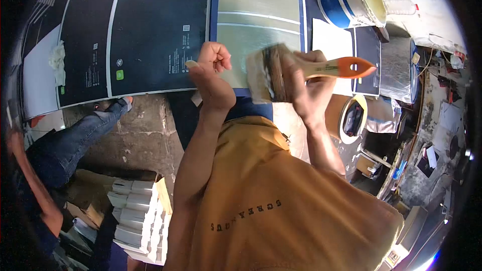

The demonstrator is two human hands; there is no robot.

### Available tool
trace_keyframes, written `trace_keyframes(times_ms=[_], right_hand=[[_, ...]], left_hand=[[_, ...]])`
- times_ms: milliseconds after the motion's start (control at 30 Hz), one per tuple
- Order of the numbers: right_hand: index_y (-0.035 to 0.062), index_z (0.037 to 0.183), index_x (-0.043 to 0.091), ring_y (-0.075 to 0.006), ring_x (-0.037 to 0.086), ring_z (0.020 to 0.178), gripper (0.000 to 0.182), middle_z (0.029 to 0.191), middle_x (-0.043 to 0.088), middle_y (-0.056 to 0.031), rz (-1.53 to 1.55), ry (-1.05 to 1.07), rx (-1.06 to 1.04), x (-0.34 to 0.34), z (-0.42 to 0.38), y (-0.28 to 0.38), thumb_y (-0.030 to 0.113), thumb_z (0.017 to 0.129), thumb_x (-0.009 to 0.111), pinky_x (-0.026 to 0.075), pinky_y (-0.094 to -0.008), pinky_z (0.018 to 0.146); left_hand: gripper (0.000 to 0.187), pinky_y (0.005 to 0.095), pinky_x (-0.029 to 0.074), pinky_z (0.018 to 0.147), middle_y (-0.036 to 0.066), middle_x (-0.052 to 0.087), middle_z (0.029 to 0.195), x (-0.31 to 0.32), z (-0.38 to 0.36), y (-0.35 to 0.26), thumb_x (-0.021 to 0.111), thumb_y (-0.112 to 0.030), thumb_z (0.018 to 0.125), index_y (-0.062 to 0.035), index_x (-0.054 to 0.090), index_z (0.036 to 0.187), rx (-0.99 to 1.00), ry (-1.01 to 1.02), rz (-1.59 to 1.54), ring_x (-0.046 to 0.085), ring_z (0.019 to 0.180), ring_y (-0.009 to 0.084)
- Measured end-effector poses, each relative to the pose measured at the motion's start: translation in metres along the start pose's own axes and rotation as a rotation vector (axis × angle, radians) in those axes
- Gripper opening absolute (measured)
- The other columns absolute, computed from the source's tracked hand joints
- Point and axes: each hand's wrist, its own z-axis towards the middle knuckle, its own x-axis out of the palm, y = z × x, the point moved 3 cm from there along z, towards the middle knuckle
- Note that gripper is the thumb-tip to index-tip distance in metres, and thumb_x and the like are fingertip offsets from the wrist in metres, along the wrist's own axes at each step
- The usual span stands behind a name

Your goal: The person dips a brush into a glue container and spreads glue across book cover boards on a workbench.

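My right hand [314,88] is wrapped around a wide paintbrush [273,73] with an orange-tipped wooden handle pointing right. Its broad bristles, pale and somewhat blurred, face left, over the near end of a pale greenish panel [258,40] with a dark blue border and white lines across it. Just left of the panel, my left hand [213,75] is raised near the table's front edge. Its fingers curl in and the thumb sticks out, with nothing visible in them.
Dark printed sheets [155,30] cover the table. A blue-and-white bucket [346,2] of pale yellow paste stands at the back right, beside white paper [326,37]. Another person's leg [83,133] is at left. Below it stands a box of white stacks [138,211].
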Motion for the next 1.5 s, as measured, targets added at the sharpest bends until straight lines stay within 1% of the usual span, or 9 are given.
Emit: trace_keyframes(times_ms=[400, 533, 700, 833, 933, 1100, 1233, 1333, 1500], right_hand=[[-0.0031, 0.093, 0.065, -0.0120, 0.062, 0.076, 0.017, 0.086, 0.067, -0.0085, 0.048, -0.418, -0.118, -0.057, 0.000, 0.007, 0.008, 0.084, 0.074, 0.049, -0.0241, 0.070], [-0.0016, 0.098, 0.068, -0.0139, 0.063, 0.085, 0.022, 0.090, 0.069, -0.0107, 0.030, -0.034, -0.077, -0.021, -0.001, -0.020, 0.012, 0.083, 0.076, 0.049, -0.0307, 0.080], [-0.0043, 0.092, 0.067, -0.0112, 0.063, 0.072, 0.020, 0.077, 0.070, -0.0098, -0.368, -0.277, -0.142, -0.094, 0.041, -0.041, 0.015, 0.089, 0.071, 0.051, -0.0269, 0.068], [-0.0027, 0.095, 0.066, -0.0096, 0.060, 0.079, 0.018, 0.089, 0.068, -0.0081, 0.045, -0.127, -0.172, -0.079, 0.036, -0.016, 0.014, 0.088, 0.070, 0.048, -0.0255, 0.071], [-0.0006, 0.097, 0.069, -0.0188, 0.066, 0.077, 0.018, 0.088, 0.071, -0.0122, -0.213, 0.177, -0.361, -0.055, 0.046, -0.033, 0.012, 0.084, 0.071, 0.052, -0.0338, 0.073], [-0.0010, 0.102, 0.072, -0.0175, 0.070, 0.079, 0.025, 0.090, 0.074, -0.0138, -0.202, -0.089, -0.389, -0.080, 0.126, -0.045, 0.020, 0.089, 0.070, 0.055, -0.0293, 0.072], [0.0004, 0.099, 0.070, -0.0227, 0.067, 0.093, 0.031, 0.097, 0.071, -0.0151, -0.115, 0.308, -0.436, -0.049, 0.161, -0.037, 0.026, 0.084, 0.076, 0.050, -0.0364, 0.085], [0.0043, 0.103, 0.072, -0.0330, 0.068, 0.083, 0.032, 0.092, 0.070, -0.0187, -0.297, 0.135, -0.461, -0.035, 0.238, -0.072, 0.031, 0.086, 0.073, 0.053, -0.0391, 0.077], [0.0033, 0.108, 0.068, -0.0166, 0.065, 0.083, 0.030, 0.092, 0.070, -0.0113, -0.176, 0.381, -0.533, -0.004, 0.264, -0.014, 0.027, 0.091, 0.070, 0.052, -0.0327, 0.076]], left_hand=[[0.091, 0.0254, 0.027, 0.063, 0.000, 0.044, 0.067, 0.006, 0.001, 0.000, -0.007, -0.077, 0.090, -0.0071, 0.051, 0.077, -0.011, 0.050, 0.069, 0.035, 0.065, 0.0101], [0.090, 0.0260, 0.026, 0.061, 0.000, 0.046, 0.065, 0.006, -0.001, -0.007, -0.006, -0.074, 0.092, -0.0062, 0.052, 0.075, -0.013, 0.038, 0.154, 0.036, 0.064, 0.0101], [0.090, 0.0273, 0.027, 0.058, -0.001, 0.046, 0.063, 0.006, 0.002, -0.006, -0.004, -0.072, 0.094, -0.0052, 0.052, 0.073, 0.055, 0.000, 0.151, 0.035, 0.060, 0.0102], [0.089, 0.0271, 0.028, 0.057, -0.001, 0.045, 0.062, 0.009, 0.001, -0.011, -0.003, -0.071, 0.095, -0.0054, 0.053, 0.073, 0.058, 0.026, 0.162, 0.036, 0.060, 0.0102], [0.088, 0.0269, 0.028, 0.057, -0.001, 0.045, 0.061, 0.009, -0.001, -0.009, -0.002, -0.070, 0.095, -0.0054, 0.053, 0.073, 0.029, -0.006, 0.214, 0.035, 0.059, 0.0101], [0.086, 0.0279, 0.026, 0.055, -0.001, 0.042, 0.061, 0.009, 0.000, -0.011, -0.001, -0.069, 0.096, -0.0057, 0.052, 0.072, 0.076, 0.021, 0.251, 0.034, 0.058, 0.0103], [0.075, 0.0342, 0.036, 0.054, 0.008, 0.045, 0.060, 0.011, -0.001, -0.016, 0.008, -0.055, 0.103, -0.0017, 0.052, 0.074, 0.095, 0.027, 0.273, 0.047, 0.056, 0.0212], [0.075, 0.0342, 0.036, 0.054, 0.008, 0.046, 0.060, 0.012, -0.003, -0.010, 0.009, -0.056, 0.103, -0.0015, 0.052, 0.074, 0.089, 0.018, 0.259, 0.047, 0.056, 0.0212], [0.078, 0.0343, 0.034, 0.052, 0.008, 0.044, 0.058, 0.013, -0.002, -0.014, 0.008, -0.056, 0.103, -0.0005, 0.054, 0.072, 0.110, 0.012, 0.308, 0.045, 0.054, 0.0203]])
